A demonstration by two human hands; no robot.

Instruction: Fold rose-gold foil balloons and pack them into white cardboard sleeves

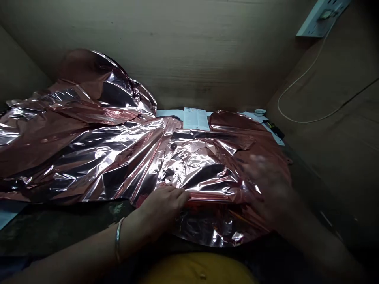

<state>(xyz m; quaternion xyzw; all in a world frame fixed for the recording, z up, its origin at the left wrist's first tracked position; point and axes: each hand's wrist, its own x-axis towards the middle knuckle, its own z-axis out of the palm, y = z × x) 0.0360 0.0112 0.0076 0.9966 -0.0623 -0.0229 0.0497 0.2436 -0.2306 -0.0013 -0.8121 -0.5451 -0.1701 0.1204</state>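
Observation:
A large crumpled sheet of rose-gold metallic foil covers most of the desk, bunched into a high fold at the back left. My left hand, with a thin silver bangle on its wrist, lies at the near edge of the foil, fingers gripping a raised fold. My right hand is motion-blurred on the foil further right, and I cannot tell how its fingers are set.
Pale papers and a printed leaflet lie behind the foil, with a small white dish at the back right. A wooden panel stands behind and to the right. A white cable runs down from a wall socket.

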